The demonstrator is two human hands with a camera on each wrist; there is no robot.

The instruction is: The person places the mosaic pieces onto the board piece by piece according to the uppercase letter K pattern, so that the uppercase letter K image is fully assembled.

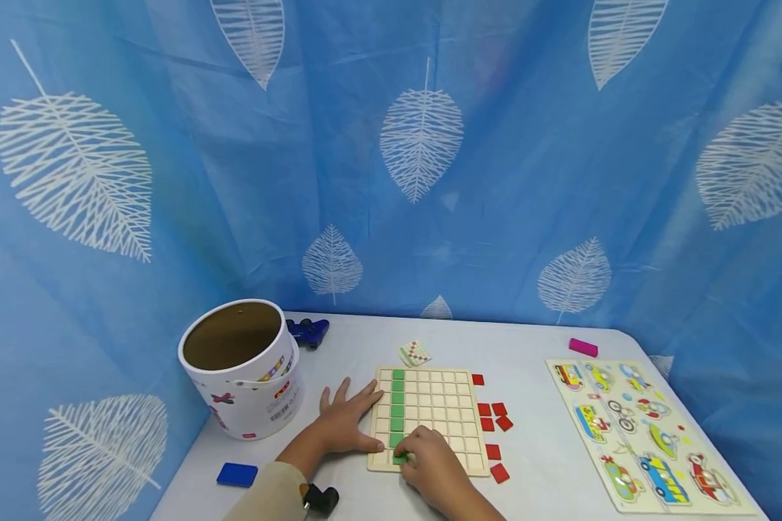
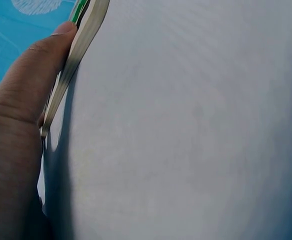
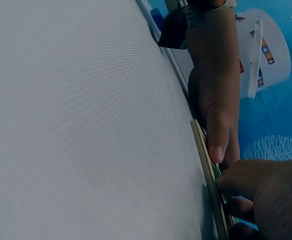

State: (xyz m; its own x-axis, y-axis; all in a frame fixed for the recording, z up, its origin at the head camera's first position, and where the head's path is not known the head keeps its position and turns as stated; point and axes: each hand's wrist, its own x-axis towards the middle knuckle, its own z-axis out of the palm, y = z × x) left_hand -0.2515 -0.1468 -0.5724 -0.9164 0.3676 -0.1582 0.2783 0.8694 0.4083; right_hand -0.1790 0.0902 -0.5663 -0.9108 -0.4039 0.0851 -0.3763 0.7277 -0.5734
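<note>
A square wooden grid board point(image 1: 433, 420) lies on the white table, its second column from the left lined with green square tiles point(image 1: 397, 411). Fingers spread and straight, my left hand point(image 1: 345, 423) rests along the board's left edge; in the left wrist view its thumb point(image 2: 41, 62) presses against the board's edge point(image 2: 78, 55). At the column's near end, my right hand point(image 1: 433, 467) has its fingers curled down and pinches a green tile point(image 1: 399, 459), which they partly cover. The right wrist view shows those fingers point(image 3: 243, 180) close over the board.
Several red tiles point(image 1: 499, 473) lie along the board's right side. A small patterned card point(image 1: 414, 353) sits behind it. On the left stand a white bucket point(image 1: 247, 391), a blue game controller point(image 1: 309, 331) and a blue block point(image 1: 237, 475); on the right, a vehicle puzzle point(image 1: 645, 441) and a pink block point(image 1: 583, 347).
</note>
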